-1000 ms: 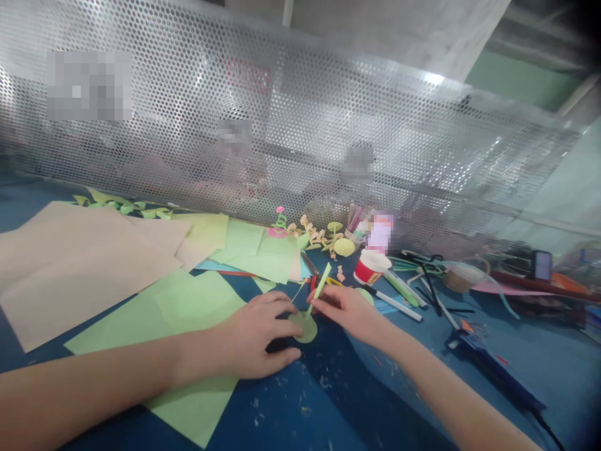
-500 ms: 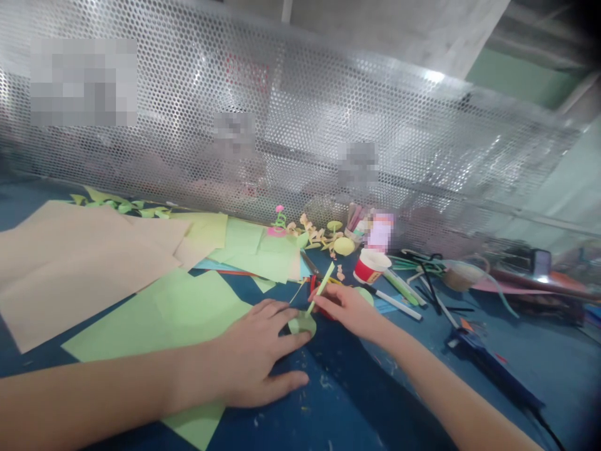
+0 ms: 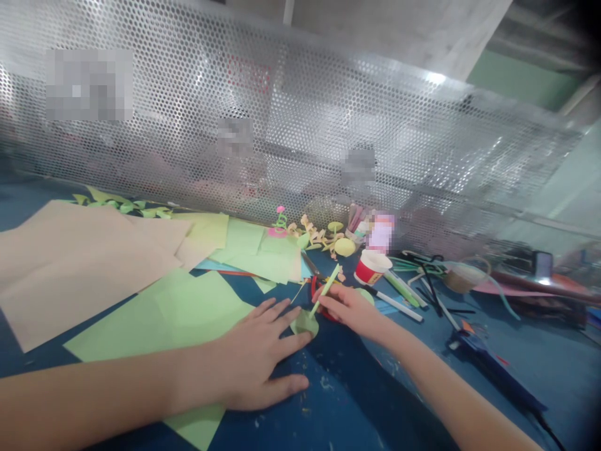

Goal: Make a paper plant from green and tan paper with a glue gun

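Pale green paper makes up both pieces in hand: a small round disc (image 3: pixel 304 323) lying on the blue tabletop (image 3: pixel 277 426) at the lower centre of the frame, and a narrow strip (image 3: pixel 331 280) leaning up and to the right from it. The right hand (image 3: pixel 352 310) has a narrow grip, fingertips pinching the strip near its middle; its lower end seems to meet the disc, though whether it is attached I cannot tell. The left hand (image 3: pixel 260 354) is spread wide, grasping nothing, its index finger resting on the disc's near edge. To do this holding well, I would press that edge lightly so the disc stays flat, and pinch the strip lower, close to its foot, so the thin paper does not bend. The red-handled scissors (image 3: pixel 313 287) lie right behind the right fingers, so sliding them aside would probably free some room.
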Action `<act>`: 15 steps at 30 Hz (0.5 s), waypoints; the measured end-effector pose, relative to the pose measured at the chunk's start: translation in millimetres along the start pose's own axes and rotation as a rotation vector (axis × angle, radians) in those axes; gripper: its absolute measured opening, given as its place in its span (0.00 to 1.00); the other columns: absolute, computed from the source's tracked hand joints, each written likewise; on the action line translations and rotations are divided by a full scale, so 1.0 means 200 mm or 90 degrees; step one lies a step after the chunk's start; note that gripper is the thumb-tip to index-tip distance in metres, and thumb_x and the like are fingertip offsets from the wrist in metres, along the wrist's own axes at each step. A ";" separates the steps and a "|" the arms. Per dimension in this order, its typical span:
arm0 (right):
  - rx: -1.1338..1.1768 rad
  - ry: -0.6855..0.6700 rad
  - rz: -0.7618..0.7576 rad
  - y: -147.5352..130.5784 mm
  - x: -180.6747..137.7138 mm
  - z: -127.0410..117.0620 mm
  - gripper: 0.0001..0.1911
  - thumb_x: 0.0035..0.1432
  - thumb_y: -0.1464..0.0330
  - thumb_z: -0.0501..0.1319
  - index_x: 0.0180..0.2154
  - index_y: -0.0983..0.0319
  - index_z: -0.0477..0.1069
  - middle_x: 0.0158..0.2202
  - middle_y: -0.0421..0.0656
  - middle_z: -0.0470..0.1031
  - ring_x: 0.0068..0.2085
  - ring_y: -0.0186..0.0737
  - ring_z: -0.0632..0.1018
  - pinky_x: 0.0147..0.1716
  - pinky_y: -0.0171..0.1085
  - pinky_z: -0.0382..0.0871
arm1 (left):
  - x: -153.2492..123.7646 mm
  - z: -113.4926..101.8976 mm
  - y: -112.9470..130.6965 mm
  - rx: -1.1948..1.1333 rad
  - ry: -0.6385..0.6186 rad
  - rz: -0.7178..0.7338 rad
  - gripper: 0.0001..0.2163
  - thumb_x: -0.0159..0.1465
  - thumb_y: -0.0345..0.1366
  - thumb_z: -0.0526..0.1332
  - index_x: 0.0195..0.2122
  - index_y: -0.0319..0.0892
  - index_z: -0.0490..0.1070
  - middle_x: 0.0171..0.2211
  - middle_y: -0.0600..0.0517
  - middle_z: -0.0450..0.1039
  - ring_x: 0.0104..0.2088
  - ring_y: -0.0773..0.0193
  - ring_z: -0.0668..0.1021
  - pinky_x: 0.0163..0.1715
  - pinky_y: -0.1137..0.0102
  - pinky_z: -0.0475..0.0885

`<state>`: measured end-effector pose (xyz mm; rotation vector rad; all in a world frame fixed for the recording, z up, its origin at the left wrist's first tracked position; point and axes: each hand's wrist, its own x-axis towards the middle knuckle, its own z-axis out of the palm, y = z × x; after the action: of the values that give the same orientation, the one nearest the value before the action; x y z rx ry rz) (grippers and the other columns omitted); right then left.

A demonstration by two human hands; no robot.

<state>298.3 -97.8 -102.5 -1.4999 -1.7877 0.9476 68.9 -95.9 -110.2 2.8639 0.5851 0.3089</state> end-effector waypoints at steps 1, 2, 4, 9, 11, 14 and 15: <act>0.001 -0.004 0.004 0.00 0.00 0.00 0.12 0.57 0.63 0.53 0.34 0.63 0.70 0.16 0.33 0.59 0.18 0.29 0.61 0.17 0.29 0.55 | 0.00 0.00 0.00 -0.002 -0.003 0.001 0.26 0.61 0.53 0.46 0.59 0.51 0.51 0.61 0.47 0.47 0.60 0.48 0.51 0.56 0.48 0.46; 0.001 -0.009 0.006 -0.01 0.00 0.00 0.12 0.57 0.63 0.52 0.34 0.63 0.69 0.16 0.32 0.57 0.18 0.28 0.60 0.17 0.28 0.54 | 0.00 0.00 0.00 -0.003 -0.007 0.002 0.26 0.61 0.53 0.45 0.59 0.51 0.51 0.61 0.47 0.47 0.60 0.48 0.50 0.56 0.48 0.46; 0.000 -0.015 0.007 -0.01 0.00 -0.01 0.12 0.58 0.63 0.51 0.34 0.62 0.69 0.16 0.32 0.56 0.18 0.28 0.59 0.17 0.28 0.53 | 0.00 0.00 0.00 -0.006 -0.015 0.000 0.26 0.61 0.53 0.45 0.59 0.51 0.51 0.61 0.47 0.46 0.60 0.48 0.50 0.56 0.48 0.46; -0.027 -0.033 -0.002 0.00 0.00 -0.02 0.13 0.57 0.60 0.52 0.34 0.63 0.68 0.18 0.33 0.58 0.19 0.28 0.60 0.18 0.29 0.53 | 0.00 0.00 0.00 -0.011 -0.023 -0.004 0.26 0.61 0.53 0.45 0.59 0.52 0.50 0.62 0.47 0.45 0.60 0.47 0.50 0.56 0.48 0.46; -0.050 -0.031 -0.004 0.01 0.00 -0.02 0.15 0.57 0.58 0.52 0.33 0.63 0.68 0.19 0.34 0.59 0.20 0.28 0.61 0.18 0.29 0.54 | 0.00 -0.01 0.00 -0.010 -0.030 -0.002 0.27 0.61 0.54 0.44 0.59 0.52 0.49 0.62 0.48 0.44 0.60 0.47 0.49 0.56 0.48 0.46; -0.058 -0.008 -0.003 0.01 0.00 -0.01 0.16 0.56 0.56 0.52 0.31 0.63 0.67 0.19 0.34 0.60 0.20 0.29 0.62 0.19 0.30 0.55 | 0.00 -0.01 0.00 -0.013 -0.034 -0.006 0.27 0.61 0.54 0.44 0.59 0.52 0.49 0.62 0.48 0.45 0.60 0.46 0.50 0.56 0.48 0.46; -0.050 0.004 -0.001 0.01 0.00 0.00 0.16 0.56 0.56 0.52 0.30 0.63 0.66 0.18 0.34 0.60 0.19 0.29 0.61 0.18 0.30 0.55 | 0.01 -0.02 0.00 -0.014 -0.036 -0.007 0.27 0.61 0.54 0.44 0.59 0.52 0.50 0.62 0.49 0.45 0.60 0.46 0.50 0.56 0.48 0.46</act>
<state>299.4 -97.9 -103.3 -1.5472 -1.8405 0.8809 69.0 -94.9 -107.1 2.8371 0.5838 0.2307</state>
